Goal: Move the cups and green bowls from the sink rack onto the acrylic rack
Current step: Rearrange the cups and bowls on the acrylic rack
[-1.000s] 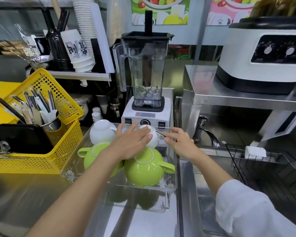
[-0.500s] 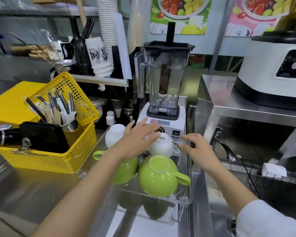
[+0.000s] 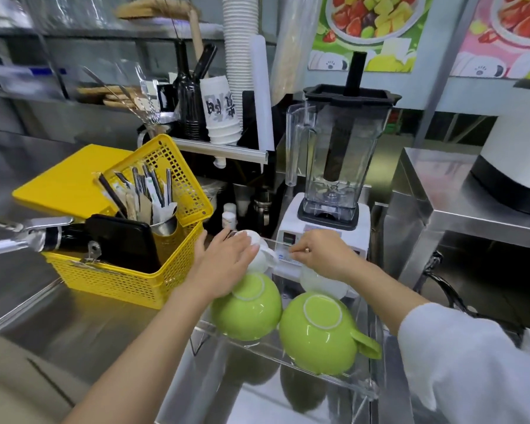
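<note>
The clear acrylic rack (image 3: 334,381) stands on the steel counter in front of me. Two green bowls lie upside down at its front, one on the left (image 3: 248,315) and one with a handle on the right (image 3: 317,335). Behind them sit two white cups, also upside down. My left hand (image 3: 224,261) lies palm down over the left white cup (image 3: 263,256), fingers wrapped on it. My right hand (image 3: 325,255) hovers over the right white cup (image 3: 322,286) and pinches the rack's thin back edge.
A yellow basket (image 3: 129,284) with cutlery and a black device stands just left of the rack. A blender (image 3: 334,166) rises right behind it. At the right are a steel shelf (image 3: 471,215), a faucet (image 3: 435,260) and the black wire of the sink rack (image 3: 449,296).
My left hand slid from the right white cup over to the left one. My right hand stayed at the rack's back edge. The view shifted, so everything sits further right and lower.
</note>
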Action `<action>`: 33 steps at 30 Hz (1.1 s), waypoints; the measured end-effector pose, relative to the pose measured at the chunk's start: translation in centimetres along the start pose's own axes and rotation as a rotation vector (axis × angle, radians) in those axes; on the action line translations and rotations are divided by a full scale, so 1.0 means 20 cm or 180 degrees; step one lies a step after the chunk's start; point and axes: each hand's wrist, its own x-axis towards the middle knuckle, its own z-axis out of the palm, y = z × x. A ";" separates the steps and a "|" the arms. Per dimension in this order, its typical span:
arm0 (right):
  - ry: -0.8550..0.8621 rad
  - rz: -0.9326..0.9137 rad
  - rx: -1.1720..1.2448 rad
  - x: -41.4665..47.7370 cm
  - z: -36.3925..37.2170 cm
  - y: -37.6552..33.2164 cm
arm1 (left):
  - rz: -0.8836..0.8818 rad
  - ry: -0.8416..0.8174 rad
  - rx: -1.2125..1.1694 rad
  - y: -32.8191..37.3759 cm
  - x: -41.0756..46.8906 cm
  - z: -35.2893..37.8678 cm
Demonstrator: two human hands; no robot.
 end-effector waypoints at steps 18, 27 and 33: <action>0.0423 -0.0195 -0.0217 0.09 0.10 -0.09 | 0.0017 -0.0220 -0.0342 -0.06 -0.03 -0.04; -0.1250 -0.0324 0.0361 -0.13 0.05 -0.17 | 0.0165 -0.1090 -0.0417 -0.08 -0.20 -0.14; -0.1286 -0.0335 -0.0345 -0.13 0.13 -0.22 | 0.0196 -0.1314 0.0003 -0.06 -0.21 -0.08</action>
